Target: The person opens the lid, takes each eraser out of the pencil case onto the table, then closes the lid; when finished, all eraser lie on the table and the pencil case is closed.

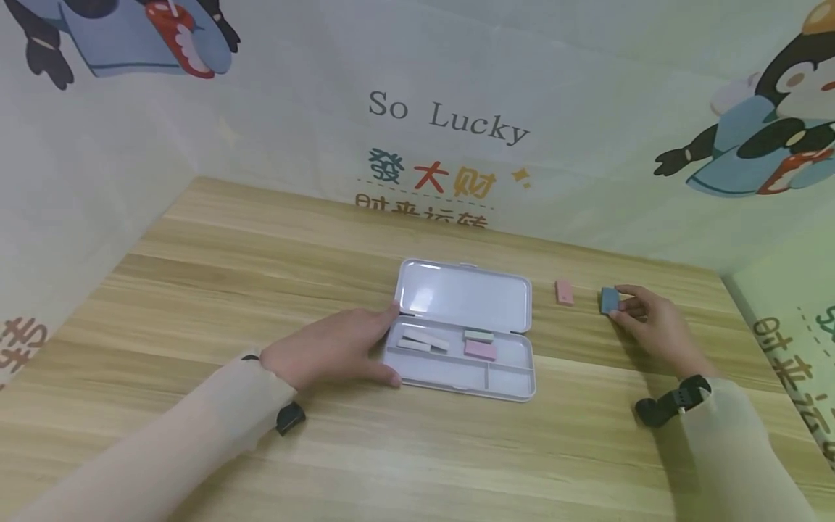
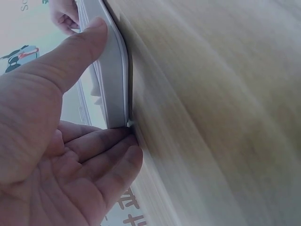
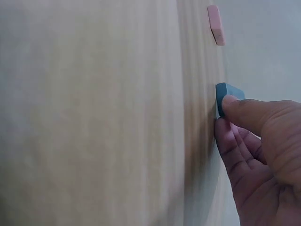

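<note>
A pale pencil case lies with its lid open on the wooden table. In its upper compartment are white pieces, a green eraser and a pink-purple eraser. My left hand grips the case's left end, its thumb on the near side wall in the left wrist view. To the right, my right hand pinches a blue eraser between thumb and fingers, also seen in the right wrist view as a blue block. A pink eraser lies between it and the case.
Printed cloth with cartoon figures and lettering hangs behind and at both sides of the wooden table. The case's raised lid lies toward the back. Dark bands are on both wrists.
</note>
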Demonstrator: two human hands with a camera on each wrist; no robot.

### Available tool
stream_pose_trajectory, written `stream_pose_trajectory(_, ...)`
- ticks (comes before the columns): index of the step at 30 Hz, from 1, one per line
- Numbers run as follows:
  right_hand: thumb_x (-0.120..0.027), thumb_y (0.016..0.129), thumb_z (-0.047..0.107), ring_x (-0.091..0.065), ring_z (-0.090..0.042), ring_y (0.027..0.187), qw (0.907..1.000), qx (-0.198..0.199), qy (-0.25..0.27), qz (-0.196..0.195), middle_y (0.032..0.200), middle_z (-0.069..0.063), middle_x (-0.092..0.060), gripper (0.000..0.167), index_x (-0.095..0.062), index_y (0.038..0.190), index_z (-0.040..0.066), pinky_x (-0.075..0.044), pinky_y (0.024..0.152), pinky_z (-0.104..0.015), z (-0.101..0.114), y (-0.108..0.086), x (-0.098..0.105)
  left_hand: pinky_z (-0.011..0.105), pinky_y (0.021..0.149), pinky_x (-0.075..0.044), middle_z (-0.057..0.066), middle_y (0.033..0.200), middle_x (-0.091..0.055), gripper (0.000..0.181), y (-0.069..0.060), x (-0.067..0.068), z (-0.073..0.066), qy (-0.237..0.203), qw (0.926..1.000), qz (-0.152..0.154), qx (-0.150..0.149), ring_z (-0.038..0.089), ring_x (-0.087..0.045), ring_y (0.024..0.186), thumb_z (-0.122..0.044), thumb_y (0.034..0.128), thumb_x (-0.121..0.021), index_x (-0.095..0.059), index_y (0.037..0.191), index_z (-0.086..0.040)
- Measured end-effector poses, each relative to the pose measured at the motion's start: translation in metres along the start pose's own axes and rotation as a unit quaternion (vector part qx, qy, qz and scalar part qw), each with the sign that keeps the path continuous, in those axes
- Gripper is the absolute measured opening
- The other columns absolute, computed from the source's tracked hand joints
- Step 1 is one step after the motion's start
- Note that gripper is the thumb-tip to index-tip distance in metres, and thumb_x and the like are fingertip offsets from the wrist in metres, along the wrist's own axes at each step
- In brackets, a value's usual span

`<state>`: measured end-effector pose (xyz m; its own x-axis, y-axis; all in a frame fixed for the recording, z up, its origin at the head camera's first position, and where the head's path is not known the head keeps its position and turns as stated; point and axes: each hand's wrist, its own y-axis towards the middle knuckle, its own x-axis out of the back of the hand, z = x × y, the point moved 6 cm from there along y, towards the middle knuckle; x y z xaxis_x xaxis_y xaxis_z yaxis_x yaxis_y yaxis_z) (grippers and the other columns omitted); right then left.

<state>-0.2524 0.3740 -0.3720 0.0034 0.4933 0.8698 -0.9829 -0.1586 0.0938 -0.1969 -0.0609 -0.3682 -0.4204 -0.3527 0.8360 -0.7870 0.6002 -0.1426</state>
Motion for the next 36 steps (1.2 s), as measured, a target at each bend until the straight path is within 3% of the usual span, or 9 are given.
stream_pose_trajectory(10,-0.059,0.108,0.017,-0.068,-0.046,0.109,0.9979,-0.032,-0.001,0.056,0.119,-0.035,-0.067,0.051,-0.048,0.147,-0.014,-0.046,0.072,-0.009,-0.01,0.006,-0.001,0.044,0.115,-0.05,0.011,0.14,-0.067,0.105,0.0,0.0,0.002,-0.004,1.0,0.002,0.006,0.02,-0.064,0.121,-0.041,0.0827,-0.089,-0.033,0.162,-0.001)
stream_pose_trajectory(14,-0.058,0.108,0.019,-0.069,-0.024,0.1,0.9969,-0.04,-0.002,0.068,0.119,-0.032,-0.068,0.053,-0.047,0.148,-0.014,-0.047,0.071,-0.012,-0.012,0.006,-0.001,0.044,0.115,-0.05,0.011,0.139,-0.067,0.104,0.0,0.0,0.001,-0.004,1.0,0.0,0.003,0.02,-0.065,0.121,-0.041,0.0825,-0.089,-0.034,0.161,-0.001)
stream_pose_trajectory(18,-0.058,0.108,0.019,-0.057,0.003,0.092,0.9964,-0.041,0.004,0.074,0.119,-0.031,-0.068,0.054,-0.046,0.149,-0.013,-0.047,0.071,-0.012,-0.013,0.006,-0.001,0.045,0.117,-0.049,0.014,0.144,-0.065,0.108,0.0,0.001,0.001,-0.001,1.0,0.001,0.006,0.023,-0.063,0.128,-0.041,0.0831,-0.088,-0.029,0.163,0.0)
stream_pose_trajectory(23,-0.057,0.109,0.021,-0.051,0.013,0.087,0.9957,-0.045,0.014,0.08,0.12,-0.032,-0.067,0.056,-0.044,0.15,-0.014,-0.047,0.07,-0.013,-0.015,0.007,-0.001,0.045,0.118,-0.048,0.014,0.146,-0.063,0.108,0.0,0.0,0.001,0.0,1.0,0.001,0.008,0.024,-0.063,0.129,-0.041,0.0831,-0.088,-0.029,0.163,0.0)
stream_pose_trajectory(29,-0.055,0.11,0.024,-0.052,0.011,0.089,0.995,-0.053,0.019,0.083,0.122,-0.031,-0.065,0.057,-0.045,0.149,-0.015,-0.047,0.069,-0.015,-0.017,0.007,-0.003,0.045,0.12,-0.046,0.015,0.15,-0.06,0.109,0.0,-0.001,0.001,-0.007,0.9999,0.005,0.011,0.025,-0.061,0.133,-0.041,0.0836,-0.088,-0.027,0.164,0.0)
stream_pose_trajectory(34,-0.054,0.11,0.025,-0.065,-0.019,0.106,0.995,-0.057,0.012,0.081,0.125,-0.032,-0.064,0.056,-0.046,0.148,-0.016,-0.048,0.071,-0.012,-0.017,0.006,-0.003,0.046,0.121,-0.045,0.016,0.153,-0.058,0.11,-0.001,-0.001,0.002,-0.008,0.9998,0.008,0.014,0.026,-0.06,0.135,-0.041,0.084,-0.088,-0.025,0.165,0.0)
stream_pose_trajectory(36,-0.053,0.111,0.026,-0.064,-0.021,0.107,0.9948,-0.059,0.011,0.082,0.127,-0.033,-0.064,0.056,-0.046,0.148,-0.016,-0.048,0.071,-0.012,-0.017,0.006,-0.003,0.046,0.121,-0.045,0.016,0.153,-0.058,0.11,-0.001,-0.002,0.002,-0.007,0.9998,0.008,0.015,0.026,-0.06,0.135,-0.041,0.0841,-0.087,-0.025,0.165,-0.001)
